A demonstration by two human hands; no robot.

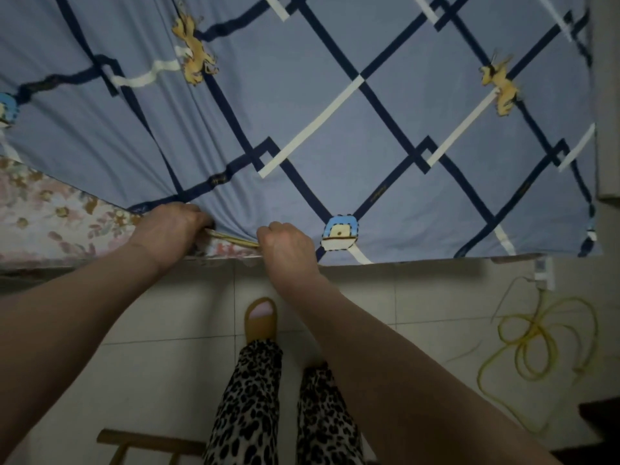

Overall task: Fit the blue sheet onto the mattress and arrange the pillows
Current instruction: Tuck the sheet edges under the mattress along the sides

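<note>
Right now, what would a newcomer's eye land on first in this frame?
Most striking is the blue sheet with its dark diamond lattice, filling the upper frame. At its near edge, the left hand and right hand grip the hem, beside exposed floral mattress. A yellow cable coils on the floor, right.

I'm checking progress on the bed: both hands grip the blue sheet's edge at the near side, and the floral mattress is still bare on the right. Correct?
Not quite. The head view shows the floral mattress bare on the left, not the right. Both the left hand and right hand do grip the blue sheet at its near edge.
</note>
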